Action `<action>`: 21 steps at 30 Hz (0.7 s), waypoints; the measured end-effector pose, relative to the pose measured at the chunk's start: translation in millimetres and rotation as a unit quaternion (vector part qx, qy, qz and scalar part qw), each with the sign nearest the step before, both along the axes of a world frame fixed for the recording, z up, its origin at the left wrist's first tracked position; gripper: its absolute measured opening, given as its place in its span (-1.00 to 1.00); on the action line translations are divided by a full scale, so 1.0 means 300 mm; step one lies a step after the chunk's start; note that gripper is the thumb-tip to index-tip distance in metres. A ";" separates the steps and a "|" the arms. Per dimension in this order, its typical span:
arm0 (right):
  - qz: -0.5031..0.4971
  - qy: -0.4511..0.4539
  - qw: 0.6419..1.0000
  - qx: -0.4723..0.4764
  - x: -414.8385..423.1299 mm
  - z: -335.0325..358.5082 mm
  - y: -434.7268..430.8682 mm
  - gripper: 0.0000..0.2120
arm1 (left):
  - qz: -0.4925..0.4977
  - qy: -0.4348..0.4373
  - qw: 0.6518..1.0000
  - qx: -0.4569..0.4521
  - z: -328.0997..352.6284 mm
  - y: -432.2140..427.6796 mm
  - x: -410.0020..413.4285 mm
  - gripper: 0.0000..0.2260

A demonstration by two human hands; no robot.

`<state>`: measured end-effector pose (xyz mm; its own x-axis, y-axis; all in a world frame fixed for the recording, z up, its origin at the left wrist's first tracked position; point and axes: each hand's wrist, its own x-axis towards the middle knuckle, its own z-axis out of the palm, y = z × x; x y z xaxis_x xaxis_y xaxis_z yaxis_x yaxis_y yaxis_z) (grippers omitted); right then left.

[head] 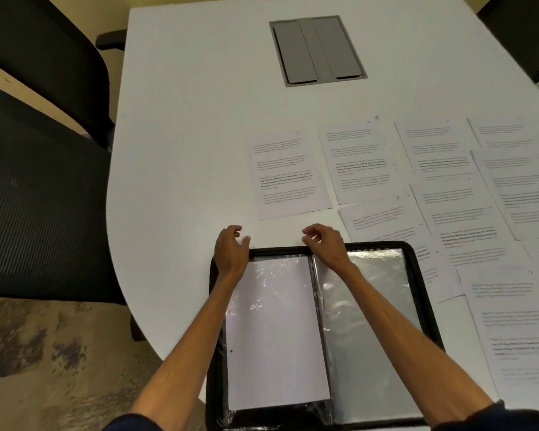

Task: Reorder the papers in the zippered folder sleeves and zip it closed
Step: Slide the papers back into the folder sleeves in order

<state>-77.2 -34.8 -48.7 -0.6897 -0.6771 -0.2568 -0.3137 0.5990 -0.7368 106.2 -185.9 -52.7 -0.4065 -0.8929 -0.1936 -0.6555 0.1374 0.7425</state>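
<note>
Right now you are working over the zippered folder [414,255], which is lying open flat at the near edge of the white table [193,126]. Your left hand [231,248] is hovering at its far left corner with the fingers loosely curled and nothing in them. Your right hand [322,244] is sitting over the far end of the spine with its fingertips drawn close together; whether they are pinching a sleeve edge cannot be told. The left sleeve [274,331] is showing a blank white sheet, and the right sleeve [371,321] is looking empty and shiny. Expect those plastic sleeves to be slick, floppy and clingy, so you are better off parting one at its open far edge and feeding each page in flat. The loose pages [288,175] are thin and will likely crease easily; lifting one by a corner is safest. They are spreading across the table to your right, some overlapping and one tucked beneath the folder's right side, so they are crowding the zipper's path there. A grey cable hatch [318,49] and black chairs [44,181] are standing well apart.
</note>
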 end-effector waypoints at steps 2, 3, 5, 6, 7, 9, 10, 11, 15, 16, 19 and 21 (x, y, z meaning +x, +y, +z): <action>-0.016 0.005 1.000 0.006 -0.046 0.000 -0.035 -0.82 | -0.002 0.005 1.000 0.005 -0.008 -0.033 -0.063 -0.71; -0.023 0.010 1.000 0.008 -0.069 -0.001 -0.052 -0.82 | -0.004 0.007 1.000 0.007 -0.013 -0.048 -0.092 -0.70; -0.035 0.023 0.999 0.008 -0.113 -0.012 -0.083 -0.81 | -0.009 0.006 1.000 0.010 -0.024 -0.074 -0.142 -0.66; -0.040 0.028 0.999 0.008 -0.133 -0.018 -0.098 -0.81 | -0.009 0.002 1.000 0.009 -0.029 -0.087 -0.165 -0.63; -0.044 0.034 0.998 0.008 -0.153 -0.026 -0.112 -0.80 | -0.010 -0.005 1.000 0.003 -0.035 -0.100 -0.186 -0.59; -0.052 0.048 0.997 0.006 -0.189 -0.040 -0.141 -0.77 | -0.014 -0.027 1.000 -0.009 -0.047 -0.127 -0.227 -0.50; -0.057 0.056 0.997 0.004 -0.207 -0.048 -0.156 -0.74 | -0.016 -0.041 0.999 -0.013 -0.053 -0.142 -0.249 -0.46; -0.060 0.064 0.996 0.005 -0.222 -0.055 -0.169 -0.71 | -0.017 -0.056 0.998 -0.016 -0.059 -0.157 -0.269 -0.42; -0.060 0.097 0.992 0.050 -0.271 -0.072 -0.222 -0.52 | -0.024 -0.125 0.991 -0.036 -0.087 -0.197 -0.340 -0.38; -0.059 0.100 0.991 0.066 -0.276 -0.077 -0.232 -0.47 | -0.026 -0.138 0.989 -0.040 -0.096 -0.202 -0.352 -0.37; -0.053 0.125 0.984 0.115 -0.274 -0.096 -0.251 -0.38 | -0.027 -0.128 0.990 -0.048 -0.120 -0.200 -0.370 -0.40; -0.055 0.129 0.984 0.114 -0.269 -0.106 -0.261 -0.36 | -0.023 -0.088 0.995 -0.045 -0.128 -0.195 -0.375 -0.47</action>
<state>-158.0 -113.2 -80.6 -0.8176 -0.5401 -0.1995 -0.3972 0.7799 -0.4837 -6.4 -244.5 -91.1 -0.4144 -0.8910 -0.1853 -0.7660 0.2316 0.5997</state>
